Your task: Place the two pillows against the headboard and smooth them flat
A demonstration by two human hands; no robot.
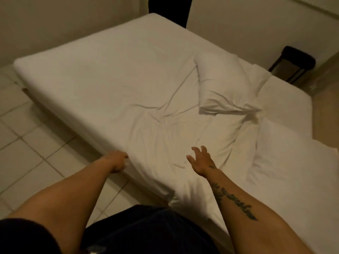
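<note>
A white bed (102, 74) with a wrinkled sheet fills the view. One white pillow (225, 85) lies crumpled on the right half of the mattress. A second white pillow (293, 162) lies flat at the right, by the wooden headboard (324, 114). My left hand (118, 162) is at the near edge of the mattress, fingers curled around the sheet's side. My right hand (200, 160) hovers over the wrinkled sheet with fingers spread, holding nothing, a good way short of both pillows.
Pale tiled floor (27, 147) runs along the left of the bed. A dark stool or small table (293, 63) stands by the wall at the upper right. A dark doorway or curtain (170, 10) is behind the far corner.
</note>
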